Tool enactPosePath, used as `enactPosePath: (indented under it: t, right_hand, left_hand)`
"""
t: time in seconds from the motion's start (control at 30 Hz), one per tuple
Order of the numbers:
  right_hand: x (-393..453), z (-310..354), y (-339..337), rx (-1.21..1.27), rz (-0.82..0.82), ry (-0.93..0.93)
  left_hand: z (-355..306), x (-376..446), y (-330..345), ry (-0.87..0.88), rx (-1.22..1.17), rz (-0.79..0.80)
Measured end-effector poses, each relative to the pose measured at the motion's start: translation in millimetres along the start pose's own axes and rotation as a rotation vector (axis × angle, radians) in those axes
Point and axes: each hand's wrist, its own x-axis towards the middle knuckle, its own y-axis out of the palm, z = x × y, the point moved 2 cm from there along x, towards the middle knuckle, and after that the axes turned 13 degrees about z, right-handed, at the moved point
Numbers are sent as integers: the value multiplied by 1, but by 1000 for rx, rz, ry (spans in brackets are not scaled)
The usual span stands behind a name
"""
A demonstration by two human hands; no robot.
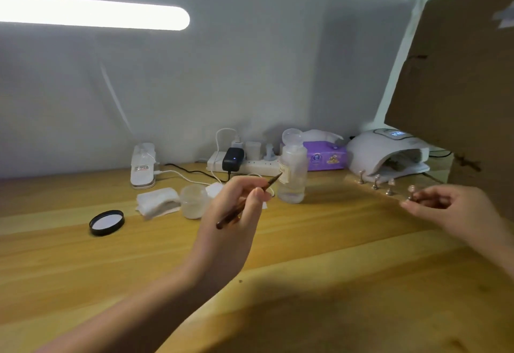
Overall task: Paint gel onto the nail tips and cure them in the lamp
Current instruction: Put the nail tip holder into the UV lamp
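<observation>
My left hand (236,213) grips a brown gel brush (247,202) above the wooden table, its tip pointing up and to the right toward a clear bottle (292,177). My right hand (445,208) pinches a small metal nail-tip stand (411,191) at the near end of a strip holder (370,185). Three more stands (376,181) rise from that strip. The white curing lamp (386,152) sits just behind the strip, its opening facing me and its display lit. An open clear gel jar (194,201) stands left of my left hand, and its black lid (106,222) lies further left.
A folded white wipe (157,202) lies beside the jar. At the wall are a power strip (244,164) with a black adapter, a purple tissue pack (328,156) and a desk-lamp base (143,164). A brown cardboard panel (459,80) overhangs the right side.
</observation>
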Motion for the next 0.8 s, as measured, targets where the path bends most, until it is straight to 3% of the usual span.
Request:
enactPosePath:
  t: [0.2, 0.37, 0.6, 0.8]
  right_hand:
    - [7, -50, -25, -53, -119, 106]
    - [43, -87, -25, -126, -156, 248]
    - [91, -99, -5, -55, -202, 314]
    - [120, -101, 7, -46, -203, 335]
  left_hand:
    - [15, 33, 77, 23, -88, 45]
    - [36, 54, 120, -85, -10, 160]
    - [46, 44, 118, -24, 224, 156]
    - [45, 46, 115, -43, 123, 118]
